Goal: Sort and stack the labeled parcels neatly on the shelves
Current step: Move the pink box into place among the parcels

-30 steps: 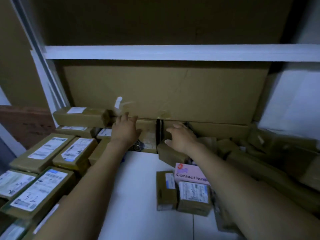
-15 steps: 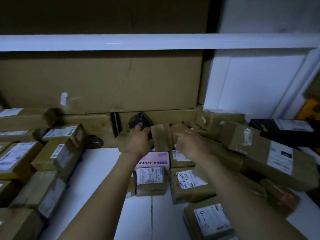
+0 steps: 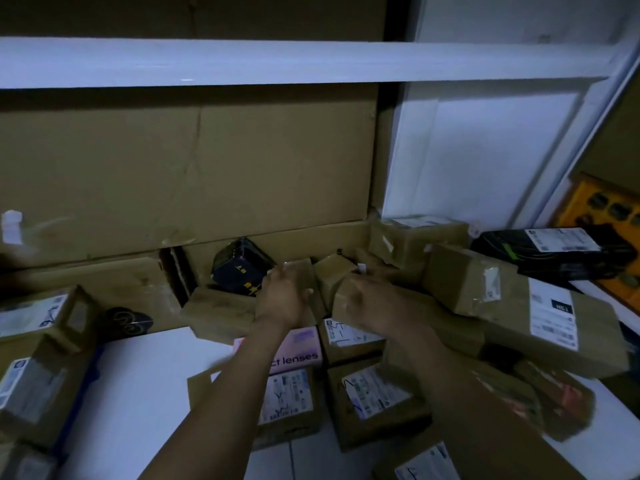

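Brown labeled parcels lie in a loose heap on the white shelf (image 3: pixel 138 393). My left hand (image 3: pixel 282 299) reaches to the back, its fingers fairly straight against an upright brown parcel (image 3: pixel 303 271), just right of a black box (image 3: pixel 239 268). Beside it, my right hand (image 3: pixel 377 306) curls its fingers round a small brown parcel (image 3: pixel 341 299); motion blur hides the exact grip. Another small parcel (image 3: pixel 330 270) stands between the hands. Below my arms lie a pink contact-lenses box (image 3: pixel 301 351) and two labeled parcels (image 3: pixel 289 396) (image 3: pixel 374 393).
A large brown parcel (image 3: pixel 519 306) and a black parcel (image 3: pixel 547 247) fill the right side. Stacked parcels (image 3: pixel 34 320) line the left. Flat cardboard (image 3: pixel 190 174) backs the shelf under the upper shelf board (image 3: pixel 277 60). A yellow crate (image 3: pixel 609 216) sits outside at right.
My view swung right from the left stacks to the right heap. Both hands moved right with it; the left hand left the black box for the upright parcel, and the right hand closed on a small one.
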